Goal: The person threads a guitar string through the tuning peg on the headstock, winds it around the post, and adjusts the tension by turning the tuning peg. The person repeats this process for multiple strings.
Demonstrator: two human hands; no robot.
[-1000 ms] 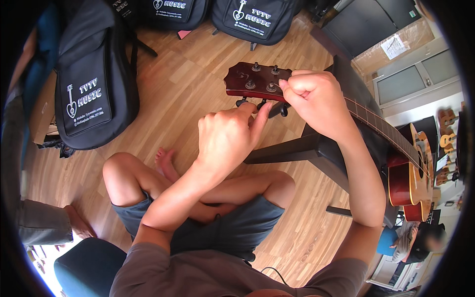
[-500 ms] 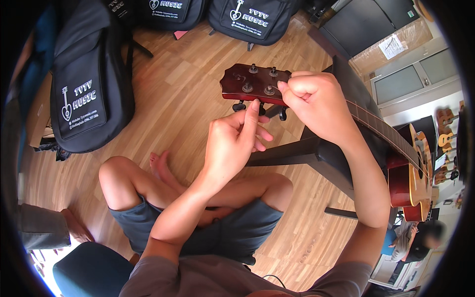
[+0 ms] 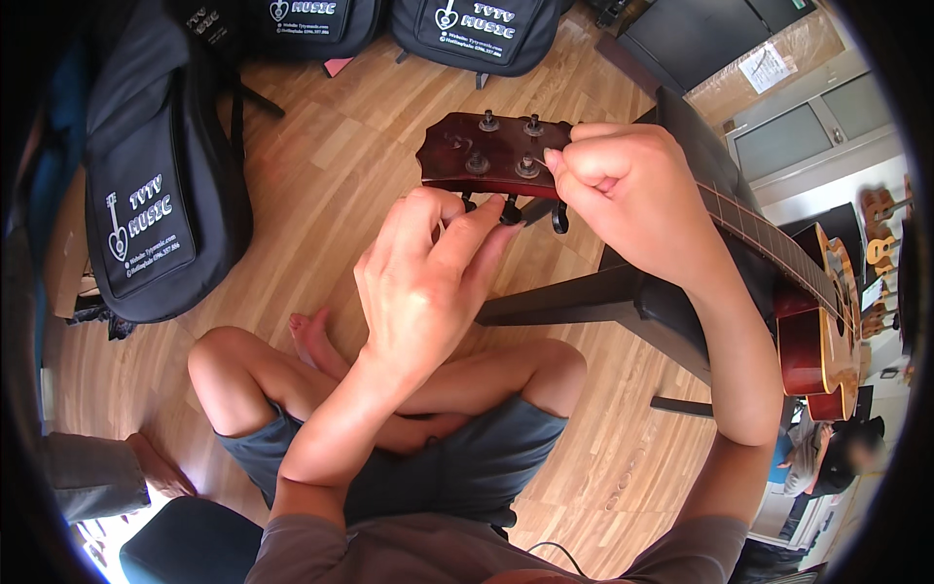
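Note:
A dark red guitar headstock [image 3: 452,154] points left in front of me, with metal string posts on its face and black tuning keys along its near edge. The fingers and thumb of my left hand [image 3: 416,277] close round a tuning key [image 3: 511,210]. My right hand [image 3: 628,185] is closed at the neck end of the headstock, pinching what looks like a thin guitar string beside a near string post [image 3: 527,167]. Its fist hides the nut. From there the fretted neck [image 3: 769,238] runs right to the guitar body [image 3: 803,352].
Under the neck stands a black bench [image 3: 593,300]. Black gig bags [image 3: 161,185] lie at the left and far side on the wooden floor [image 3: 341,156]. Another person's leg [image 3: 92,477] is at lower left. A person [image 3: 812,457] sits at the far right, below hanging small guitars [image 3: 878,253].
My left hand has turned and gone from a loose, partly spread pose to fingers closed on the tuning key. My right hand keeps its pinch. The whole view has shifted slightly.

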